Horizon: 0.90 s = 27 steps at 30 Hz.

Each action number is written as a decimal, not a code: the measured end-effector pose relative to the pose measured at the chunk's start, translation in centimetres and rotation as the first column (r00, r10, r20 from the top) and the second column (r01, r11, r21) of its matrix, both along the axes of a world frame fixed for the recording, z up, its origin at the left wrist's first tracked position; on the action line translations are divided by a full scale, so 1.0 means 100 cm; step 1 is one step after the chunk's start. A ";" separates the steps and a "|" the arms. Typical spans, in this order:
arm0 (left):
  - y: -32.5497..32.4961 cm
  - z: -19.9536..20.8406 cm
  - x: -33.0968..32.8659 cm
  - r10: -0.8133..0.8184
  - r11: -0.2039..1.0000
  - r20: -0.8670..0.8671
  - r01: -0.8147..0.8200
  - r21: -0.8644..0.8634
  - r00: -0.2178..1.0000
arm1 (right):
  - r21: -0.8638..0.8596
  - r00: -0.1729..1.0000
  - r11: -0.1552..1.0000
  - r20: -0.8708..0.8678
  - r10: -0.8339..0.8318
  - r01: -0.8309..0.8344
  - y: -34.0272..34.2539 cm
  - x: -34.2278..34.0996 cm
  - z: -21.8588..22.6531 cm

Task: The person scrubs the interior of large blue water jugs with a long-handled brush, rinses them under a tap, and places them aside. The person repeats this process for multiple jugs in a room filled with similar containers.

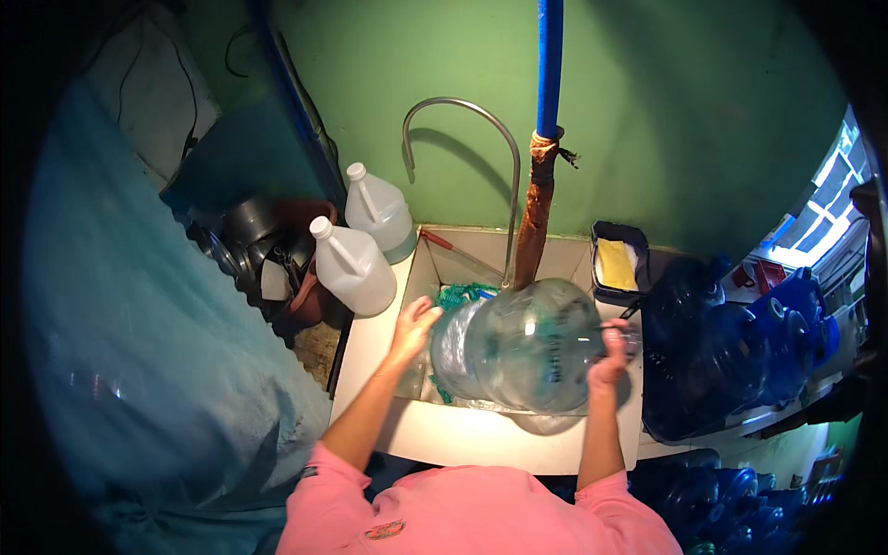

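A large, clear water jug point(541, 347) lies on its side over the white tiled sink point(424, 273), its base to the left and its neck to the right. My right hand point(610, 356) is closed around the neck end. Beside the base is my left hand point(413, 331), fingers stretched toward the jug; whether they touch it is hard to tell. Green netting point(455, 296) shows in the basin behind the jug, which hides much of the sink's inside. A curved metal faucet pipe point(513, 185) rises behind it.
Two whitish plastic gallon bottles point(356, 268) stand left of the sink. At its back right corner is a dark container point(618, 264) with a yellow sponge-like piece. Several blue water jugs point(731, 361) crowd the right side. A blue curtain point(166, 351) hangs on the left.
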State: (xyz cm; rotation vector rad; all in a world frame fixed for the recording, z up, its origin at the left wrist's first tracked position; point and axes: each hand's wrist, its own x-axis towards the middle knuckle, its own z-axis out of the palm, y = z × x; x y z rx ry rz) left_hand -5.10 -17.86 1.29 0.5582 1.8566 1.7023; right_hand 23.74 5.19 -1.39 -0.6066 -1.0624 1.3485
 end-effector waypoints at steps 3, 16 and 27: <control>0.084 -0.024 0.016 -0.091 0.994 -0.096 0.095 0.046 0.991 | 0.237 0.962 0.962 0.263 0.070 -0.134 -0.029 -0.052 -0.013; 0.215 0.007 0.001 0.244 0.953 -0.343 -0.160 0.257 0.907 | 0.164 0.778 0.940 0.613 0.139 -0.298 -0.032 -0.151 -0.066; 0.175 0.149 -0.017 0.086 0.894 -0.270 0.046 0.446 0.959 | -0.003 0.675 0.919 0.677 0.292 -0.395 -0.011 -0.206 -0.047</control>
